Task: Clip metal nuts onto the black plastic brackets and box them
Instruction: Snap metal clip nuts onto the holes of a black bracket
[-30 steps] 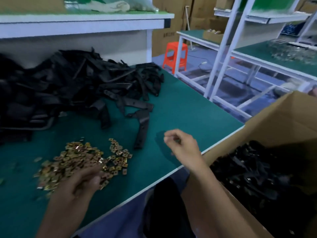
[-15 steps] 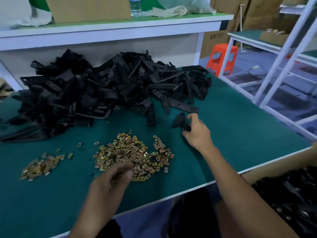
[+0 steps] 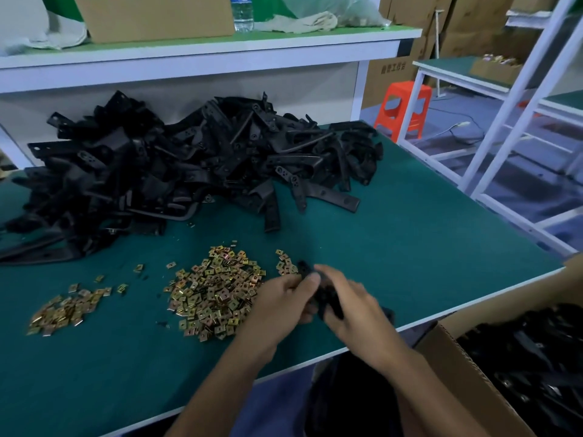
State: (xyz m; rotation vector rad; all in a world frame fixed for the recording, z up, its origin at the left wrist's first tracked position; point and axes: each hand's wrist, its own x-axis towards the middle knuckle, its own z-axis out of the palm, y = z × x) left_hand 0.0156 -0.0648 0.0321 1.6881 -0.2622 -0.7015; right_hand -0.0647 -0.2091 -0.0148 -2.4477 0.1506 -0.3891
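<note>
Near right, below the surface edge: open cardboard box (image 3: 454, 357), heaped with boxed brackets (image 3: 530, 351); sits to the right of both hands and nearer than them, closest to the right one.
Right hand (image 3: 353, 307): curls its fingers round the lower stretch of one black bracket (image 3: 326, 299), just inside the near rim.
Left hand (image 3: 284, 298): curls fingers and thumb onto the upper stretch of the same bracket, touching the right hand's fingertips; possibly pinching a nut there, but too blurred to tell.
Held bracket: caught between the two hands, low over the surface (image 3: 426, 241); slants from far-left, with its tip poking out above the knuckles, to near-right, with what looks like its other end showing past the right hand.
Step in hand: most likely clipping a nut onto the far-left tip.
Relation for the coming move: nuts to the left, box to the right; near-right end of the bracket already aimed roughly boxward, so probably a short swing by the right hand.
Main nut pile (image 3: 214, 294): brass-coloured, just beside the left hand on its left.
Smaller nut pile (image 3: 66, 307): well apart, further left.
Bracket heap (image 3: 189, 159): beyond the nuts, well apart from the hands.
Far back: white shelf (image 3: 220, 48) with a water bottle (image 3: 242, 11); orange stool (image 3: 405, 105) on the floor to the right.
</note>
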